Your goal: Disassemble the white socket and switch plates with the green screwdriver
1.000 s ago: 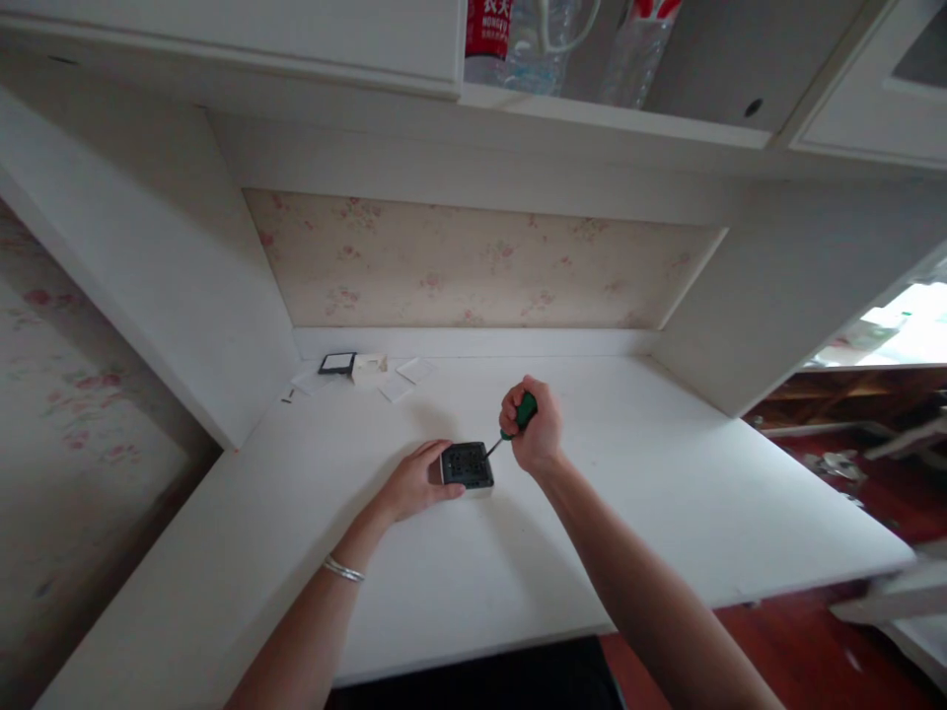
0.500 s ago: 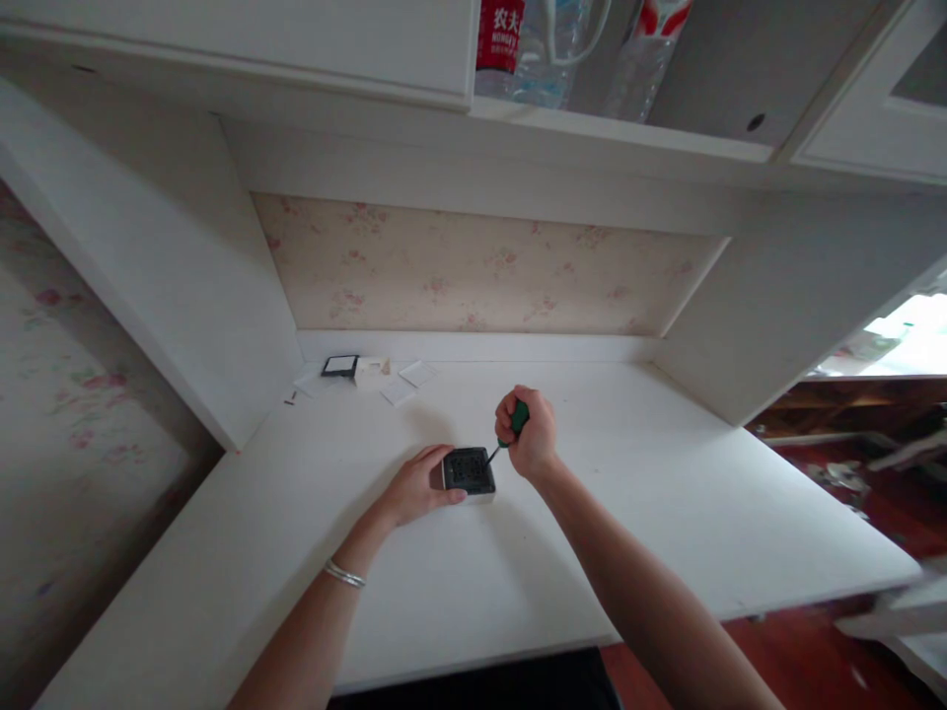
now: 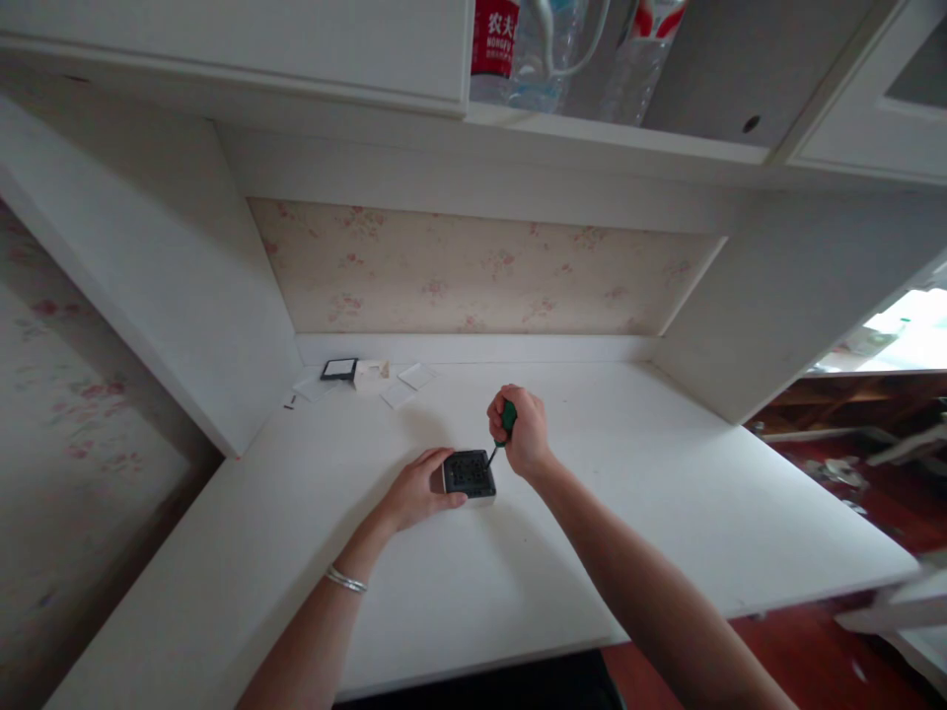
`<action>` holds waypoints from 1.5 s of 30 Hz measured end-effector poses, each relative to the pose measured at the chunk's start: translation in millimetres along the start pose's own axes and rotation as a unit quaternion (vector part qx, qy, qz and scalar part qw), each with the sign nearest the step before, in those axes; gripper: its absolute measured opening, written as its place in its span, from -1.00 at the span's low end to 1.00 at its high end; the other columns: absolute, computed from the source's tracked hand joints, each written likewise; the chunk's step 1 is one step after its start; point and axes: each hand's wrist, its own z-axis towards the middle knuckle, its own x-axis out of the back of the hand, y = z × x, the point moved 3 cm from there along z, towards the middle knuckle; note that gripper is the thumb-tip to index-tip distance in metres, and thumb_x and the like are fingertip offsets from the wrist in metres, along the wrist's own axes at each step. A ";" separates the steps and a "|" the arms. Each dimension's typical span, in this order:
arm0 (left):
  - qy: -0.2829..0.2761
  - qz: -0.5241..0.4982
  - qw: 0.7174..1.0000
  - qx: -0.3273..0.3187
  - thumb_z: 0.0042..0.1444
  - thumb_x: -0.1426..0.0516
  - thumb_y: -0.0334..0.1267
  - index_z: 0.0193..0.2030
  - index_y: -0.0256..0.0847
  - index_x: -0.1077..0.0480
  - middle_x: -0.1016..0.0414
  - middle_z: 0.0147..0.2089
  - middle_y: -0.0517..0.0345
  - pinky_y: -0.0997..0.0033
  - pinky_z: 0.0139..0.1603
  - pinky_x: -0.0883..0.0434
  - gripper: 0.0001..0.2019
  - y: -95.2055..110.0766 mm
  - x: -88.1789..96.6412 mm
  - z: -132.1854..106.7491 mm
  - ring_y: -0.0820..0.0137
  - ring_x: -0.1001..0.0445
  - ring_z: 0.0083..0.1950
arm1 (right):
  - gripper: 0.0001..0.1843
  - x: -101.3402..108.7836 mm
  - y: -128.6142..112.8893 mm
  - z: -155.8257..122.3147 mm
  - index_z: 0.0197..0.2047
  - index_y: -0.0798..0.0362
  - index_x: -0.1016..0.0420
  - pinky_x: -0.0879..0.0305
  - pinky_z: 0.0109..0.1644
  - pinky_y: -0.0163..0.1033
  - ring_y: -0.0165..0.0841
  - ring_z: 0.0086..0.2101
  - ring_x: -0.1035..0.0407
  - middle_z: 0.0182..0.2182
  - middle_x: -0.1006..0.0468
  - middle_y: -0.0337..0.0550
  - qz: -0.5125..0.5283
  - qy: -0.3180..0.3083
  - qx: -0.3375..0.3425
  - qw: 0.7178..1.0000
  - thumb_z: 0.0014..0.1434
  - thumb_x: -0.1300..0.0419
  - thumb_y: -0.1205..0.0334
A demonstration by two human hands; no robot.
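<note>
A small square box (image 3: 469, 474), dark on top with white sides, lies on the white desk (image 3: 636, 513). My left hand (image 3: 415, 488) grips its left side, fingers curled round the edge, holding it flat on the desk. My right hand (image 3: 520, 435) is closed in a fist round the green handle of a screwdriver (image 3: 504, 426). The thin shaft slants down and left, and its tip meets the box's upper right corner. A silver bracelet sits on my left wrist.
At the back left of the desk lie a black-framed square plate (image 3: 338, 369), a small white block (image 3: 369, 374) and flat white pieces (image 3: 415, 376). Water bottles (image 3: 544, 49) stand on the shelf overhead. White side panels close in the desk; red floor at right.
My right hand with the screwdriver has shifted slightly left and the handle stands more upright. The left hand and box keep their place.
</note>
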 end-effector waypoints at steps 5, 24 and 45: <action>-0.001 0.003 1.000 0.003 -0.15 -0.29 -0.10 0.15 -0.13 -0.23 -0.25 0.18 0.04 0.19 0.23 -0.14 -0.33 1.3 1.6 0.2 0.13 -0.21 0.19 | -0.67 -7.2 -7.5 8.8 -0.52 0.06 -0.27 -0.06 -0.65 -0.38 -0.47 -0.68 -0.18 -0.65 -0.31 -0.28 -0.134 -0.052 -0.020 0.989 0.09 -0.02 -0.01; 0.002 0.010 1.000 -0.002 -0.16 -0.29 -0.05 0.15 -0.12 -0.24 -0.28 0.17 0.06 0.19 0.21 -0.17 -0.31 -1.2 1.8 -2.5 0.12 -0.24 0.18 | -0.74 -31.0 -69.9 33.4 -0.67 0.09 -0.38 -0.06 -0.59 -0.30 -0.43 -0.77 -0.19 -0.81 -0.33 -0.23 -0.647 -0.318 -0.093 0.686 -0.04 -0.18 0.16; -0.004 -0.014 1.000 -0.001 -0.17 -0.30 -0.08 0.17 -0.21 -0.24 -0.22 0.22 0.00 0.23 0.26 -0.10 -0.28 -6.2 -1.9 -4.0 0.14 -0.19 0.23 | -0.65 -40.4 -87.4 24.1 0.00 0.04 -0.33 -0.08 -0.47 -0.33 -0.35 -0.45 -0.32 -0.33 -0.51 -0.12 -0.737 -0.518 -0.038 0.433 0.14 -0.10 0.15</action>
